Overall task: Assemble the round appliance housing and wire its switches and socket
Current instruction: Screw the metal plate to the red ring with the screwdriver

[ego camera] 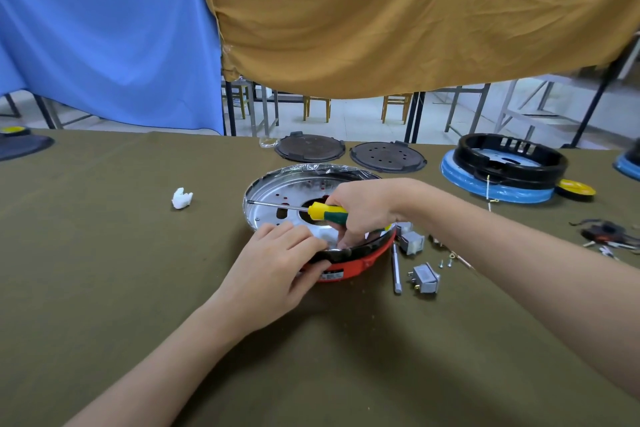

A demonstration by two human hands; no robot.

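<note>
Housing (349, 265) red w/ metal plate, left hand (273, 274) gripping rim, right hand (360, 210) clutching screwdriver (311, 210)

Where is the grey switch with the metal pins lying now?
In the head view, the grey switch lies on the olive cloth right of the red housing, beside the loose metal shaft, with small screws just beyond it.

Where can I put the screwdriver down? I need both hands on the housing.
Bare cloth lies left of the housing, between it and the white wad, and in front near your forearms. To its right it is crowded: grey switches, a metal bit and loose screws.
</note>
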